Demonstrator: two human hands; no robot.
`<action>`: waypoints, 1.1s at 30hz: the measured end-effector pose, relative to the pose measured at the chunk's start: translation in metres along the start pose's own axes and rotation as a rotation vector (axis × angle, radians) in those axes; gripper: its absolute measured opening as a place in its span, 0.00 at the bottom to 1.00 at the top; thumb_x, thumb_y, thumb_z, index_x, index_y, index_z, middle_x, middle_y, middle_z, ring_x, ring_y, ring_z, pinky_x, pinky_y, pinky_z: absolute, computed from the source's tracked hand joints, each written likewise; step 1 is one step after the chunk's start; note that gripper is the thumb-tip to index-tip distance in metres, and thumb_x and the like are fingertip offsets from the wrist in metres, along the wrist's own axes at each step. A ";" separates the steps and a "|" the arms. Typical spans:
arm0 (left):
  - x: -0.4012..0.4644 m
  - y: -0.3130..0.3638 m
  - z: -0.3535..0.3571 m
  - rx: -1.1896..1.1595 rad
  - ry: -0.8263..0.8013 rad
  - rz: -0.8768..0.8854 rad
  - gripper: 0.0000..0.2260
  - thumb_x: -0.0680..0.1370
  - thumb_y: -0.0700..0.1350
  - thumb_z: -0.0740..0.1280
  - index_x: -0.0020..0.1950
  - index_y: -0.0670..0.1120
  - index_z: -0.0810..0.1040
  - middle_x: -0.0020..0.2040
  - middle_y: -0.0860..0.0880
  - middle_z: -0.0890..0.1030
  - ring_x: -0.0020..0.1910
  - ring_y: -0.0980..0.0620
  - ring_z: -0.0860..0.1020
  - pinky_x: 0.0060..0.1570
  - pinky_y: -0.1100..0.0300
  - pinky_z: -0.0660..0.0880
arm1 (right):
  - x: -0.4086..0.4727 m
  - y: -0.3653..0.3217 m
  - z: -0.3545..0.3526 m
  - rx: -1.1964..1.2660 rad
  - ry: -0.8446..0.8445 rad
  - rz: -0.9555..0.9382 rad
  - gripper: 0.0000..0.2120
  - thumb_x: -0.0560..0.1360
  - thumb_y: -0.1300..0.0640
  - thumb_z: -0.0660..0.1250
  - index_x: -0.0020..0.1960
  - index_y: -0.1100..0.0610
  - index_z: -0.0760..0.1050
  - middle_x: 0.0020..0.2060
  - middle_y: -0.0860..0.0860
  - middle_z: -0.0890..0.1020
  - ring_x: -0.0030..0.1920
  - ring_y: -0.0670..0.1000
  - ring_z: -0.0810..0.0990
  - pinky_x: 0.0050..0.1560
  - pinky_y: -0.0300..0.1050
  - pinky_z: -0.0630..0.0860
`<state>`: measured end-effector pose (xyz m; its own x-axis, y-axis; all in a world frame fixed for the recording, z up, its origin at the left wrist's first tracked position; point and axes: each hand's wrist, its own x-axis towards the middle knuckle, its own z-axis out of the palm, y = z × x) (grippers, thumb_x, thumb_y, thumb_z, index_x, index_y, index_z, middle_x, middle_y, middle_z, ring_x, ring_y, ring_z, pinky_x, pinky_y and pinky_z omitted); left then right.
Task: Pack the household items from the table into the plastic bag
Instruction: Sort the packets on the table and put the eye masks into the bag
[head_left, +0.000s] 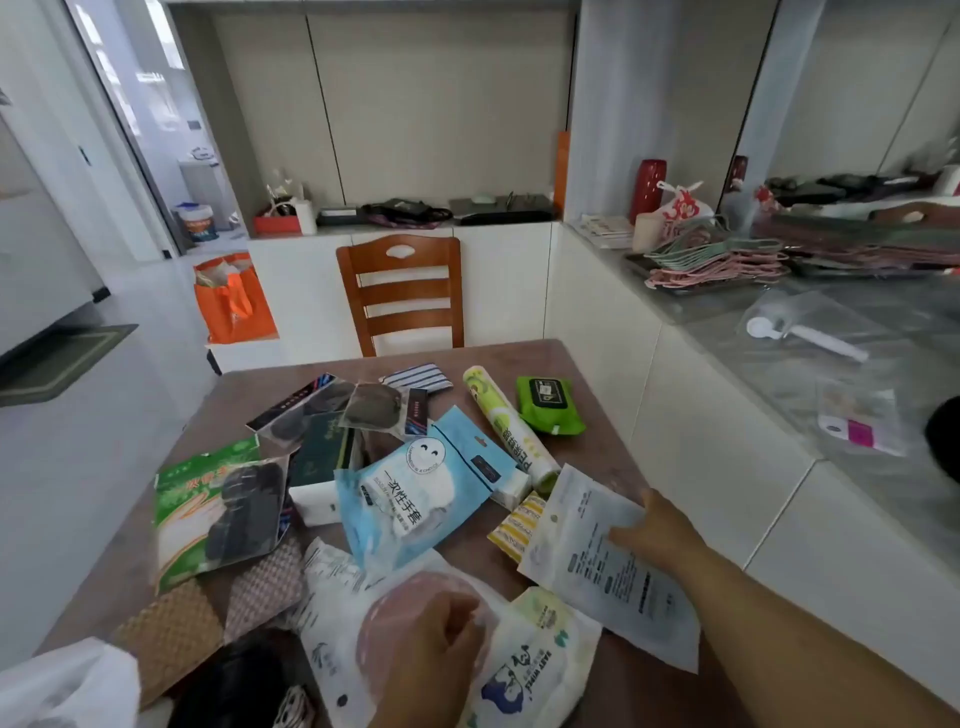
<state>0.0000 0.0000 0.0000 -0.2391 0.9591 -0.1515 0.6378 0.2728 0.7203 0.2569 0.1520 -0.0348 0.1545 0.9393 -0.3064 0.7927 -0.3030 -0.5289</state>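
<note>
Many packaged household items lie spread over the brown table (587, 395). My left hand (431, 660) grips a clear packet with a pink round item (384, 618) near the front edge. My right hand (660, 530) holds the edge of a flat white printed packet (597, 566) at the right. A baby wipes pack (530, 670) lies between my hands. Further back are a blue disposable-glove packet (415, 483), a green wet-wipes pack (548, 405), a yellow-green roll (506, 426) and a green packet with black gloves (218, 514). The white plastic bag (67, 686) shows at the bottom left corner.
A wooden chair (402, 291) stands behind the table. An orange bag (231, 299) sits on the floor at the left. A counter (831, 364) on the right carries hangers, a spoon in a bag and small packets. Woven cloths (208, 608) lie front left.
</note>
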 end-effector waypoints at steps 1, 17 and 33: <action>0.009 -0.007 0.007 -0.001 0.013 0.023 0.06 0.72 0.59 0.65 0.40 0.60 0.80 0.38 0.60 0.80 0.42 0.63 0.78 0.50 0.68 0.72 | 0.007 -0.001 0.002 -0.046 -0.015 0.003 0.43 0.62 0.40 0.72 0.72 0.54 0.62 0.62 0.54 0.77 0.59 0.55 0.78 0.57 0.50 0.76; 0.021 0.005 0.007 -0.500 -0.138 -0.229 0.06 0.80 0.41 0.63 0.48 0.41 0.79 0.37 0.45 0.81 0.34 0.50 0.78 0.32 0.64 0.77 | -0.004 -0.046 0.003 -0.195 0.064 -0.103 0.26 0.67 0.49 0.75 0.60 0.58 0.73 0.61 0.56 0.76 0.56 0.58 0.78 0.54 0.46 0.76; 0.029 -0.031 -0.044 -1.482 -0.260 -0.527 0.18 0.75 0.42 0.66 0.65 0.39 0.76 0.56 0.34 0.81 0.54 0.32 0.80 0.48 0.34 0.78 | -0.001 -0.158 0.082 0.752 -0.326 0.227 0.27 0.71 0.40 0.68 0.59 0.60 0.76 0.51 0.56 0.82 0.43 0.54 0.80 0.45 0.47 0.78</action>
<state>-0.0584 0.0161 0.0032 0.0316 0.8137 -0.5804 -0.7535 0.4009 0.5211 0.0831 0.1850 -0.0162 -0.0068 0.7839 -0.6208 0.1427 -0.6137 -0.7765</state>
